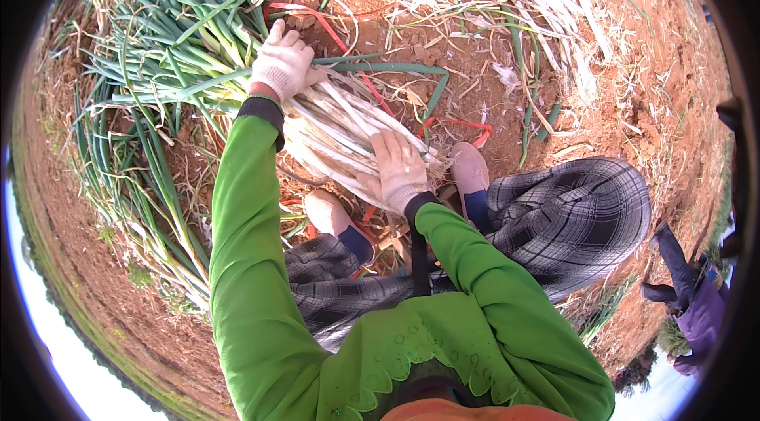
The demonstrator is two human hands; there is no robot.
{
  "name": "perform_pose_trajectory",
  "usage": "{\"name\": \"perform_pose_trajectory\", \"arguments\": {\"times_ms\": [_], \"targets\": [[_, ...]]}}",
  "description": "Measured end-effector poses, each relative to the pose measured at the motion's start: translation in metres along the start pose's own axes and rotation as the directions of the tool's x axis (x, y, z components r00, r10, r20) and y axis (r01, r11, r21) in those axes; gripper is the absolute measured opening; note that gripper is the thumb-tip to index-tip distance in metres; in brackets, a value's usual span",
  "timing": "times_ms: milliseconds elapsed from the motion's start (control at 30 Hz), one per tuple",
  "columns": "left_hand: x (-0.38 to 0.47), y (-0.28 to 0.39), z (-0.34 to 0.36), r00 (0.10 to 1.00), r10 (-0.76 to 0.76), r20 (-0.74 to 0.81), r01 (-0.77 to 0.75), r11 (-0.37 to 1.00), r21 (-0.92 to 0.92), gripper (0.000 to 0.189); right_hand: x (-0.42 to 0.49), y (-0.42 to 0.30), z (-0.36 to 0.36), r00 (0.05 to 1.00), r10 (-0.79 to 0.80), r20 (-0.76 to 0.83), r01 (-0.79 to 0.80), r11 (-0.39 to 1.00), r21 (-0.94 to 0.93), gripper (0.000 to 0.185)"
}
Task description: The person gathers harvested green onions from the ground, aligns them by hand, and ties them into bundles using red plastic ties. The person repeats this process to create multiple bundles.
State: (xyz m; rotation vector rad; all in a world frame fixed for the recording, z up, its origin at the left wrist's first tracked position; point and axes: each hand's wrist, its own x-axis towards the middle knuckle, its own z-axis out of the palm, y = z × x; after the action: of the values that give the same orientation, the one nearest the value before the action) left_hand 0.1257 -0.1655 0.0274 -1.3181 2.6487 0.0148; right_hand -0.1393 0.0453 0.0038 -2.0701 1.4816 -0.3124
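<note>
A thick bundle of green onions (341,130) lies slantwise before me, its white stalks and roots toward my feet and its green leaves (196,35) at the upper left. My left hand (282,62), in a whitish knit glove, grips the bundle where green turns to white. Gloved too, my right hand (401,169) lies palm down over the white stalks close to the root end. Its fingers are stretched along the stalks, and its underside is hidden. Red plastic strapping (332,29) runs along the ground beside the bundle and seems to pass under it.
My shoes (469,169) flank the root end. More green onions (552,11) lie at the upper right, and others (160,172) spread over the reddish soil at left. A bent onion leaf (409,68) crosses the strapping. Another person (694,302) in purple is at far right.
</note>
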Motion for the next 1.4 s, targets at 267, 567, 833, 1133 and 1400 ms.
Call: {"name": "perform_pose_trajectory", "arguments": {"times_ms": [267, 567, 833, 1133, 1400], "targets": [[-0.053, -0.028, -0.064, 0.985, 0.117, -0.127, -0.112, 0.993, 0.041, 0.040, -0.004, 0.007, 0.004, 0.999, -0.039, -0.009, 0.038, 0.999, -0.027, 0.090], [-0.081, -0.084, -0.025, 0.877, -0.382, -0.290, 0.364, 0.924, -0.118, 0.036, -0.001, 0.006, 0.002, 0.999, -0.050, -0.008, 0.050, 0.998, -0.023, 0.089], [-0.051, -0.009, -0.027, 0.985, -0.133, -0.107, 0.121, 0.986, -0.113, 0.023, -0.003, 0.008, 0.006, 0.999, -0.036, 0.029, 0.037, 0.998, -0.043, 0.085], [-0.074, -0.068, -0.001, 0.827, -0.561, -0.043, 0.464, 0.723, -0.511, 0.031, 0.007, 0.008, 0.000, 0.992, -0.104, -0.066, 0.105, 0.994, 0.012, 0.079], [-0.118, -0.174, -0.150, 0.440, -0.726, -0.529, 0.847, 0.531, -0.025, 0.062, 0.006, 0.004, 0.001, 0.991, -0.115, -0.061, 0.112, 0.992, -0.053, 0.080]]}}
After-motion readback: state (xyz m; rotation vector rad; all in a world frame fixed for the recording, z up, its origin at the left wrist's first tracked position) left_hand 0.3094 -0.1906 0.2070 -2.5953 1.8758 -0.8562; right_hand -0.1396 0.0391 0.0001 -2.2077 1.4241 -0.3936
